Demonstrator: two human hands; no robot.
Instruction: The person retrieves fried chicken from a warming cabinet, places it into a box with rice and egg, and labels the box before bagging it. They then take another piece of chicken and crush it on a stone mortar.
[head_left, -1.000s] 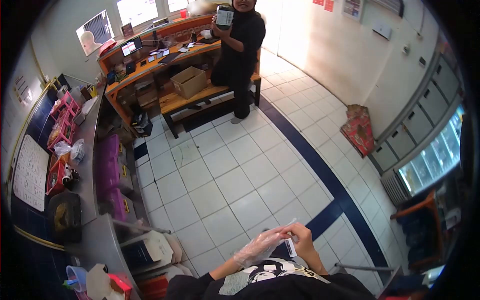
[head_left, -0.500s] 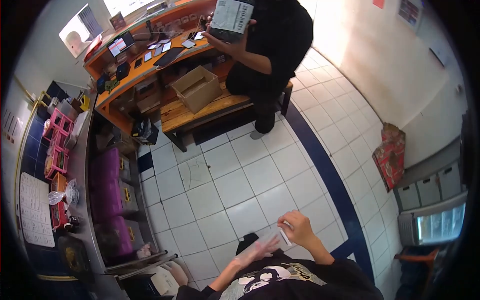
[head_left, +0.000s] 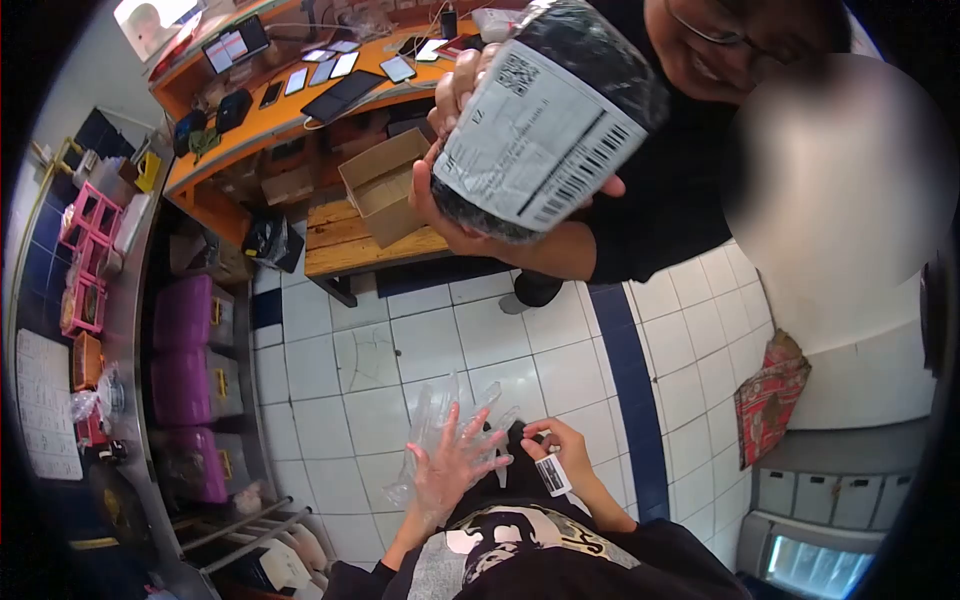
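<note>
My left hand [head_left: 450,470] wears a loose clear plastic glove [head_left: 425,440], its fingers spread and holding nothing. The glove's empty finger ends stick out past my fingertips. Close beside it, to the right, my right hand [head_left: 562,448] is bare with its fingers curled. A small white printed label [head_left: 552,476] shows at its palm side; how it is gripped is partly hidden. In front of me another person's hands [head_left: 470,215] hold up a black plastic-wrapped parcel [head_left: 545,130] with a white shipping label, bearing a barcode and a QR code.
An open cardboard box [head_left: 390,200] sits on a wooden bench [head_left: 340,245]. Behind it, an orange desk [head_left: 285,110] carries several phones and a monitor [head_left: 235,47]. Purple-lidded bins [head_left: 185,390] stand under a metal counter at left. White tiles [head_left: 440,340] cover the floor.
The other person has leaned closer and brought the parcel towards me. My left hand has turned and spread its gloved fingers. The right hand has moved slightly left, and the label's printed face now shows.
</note>
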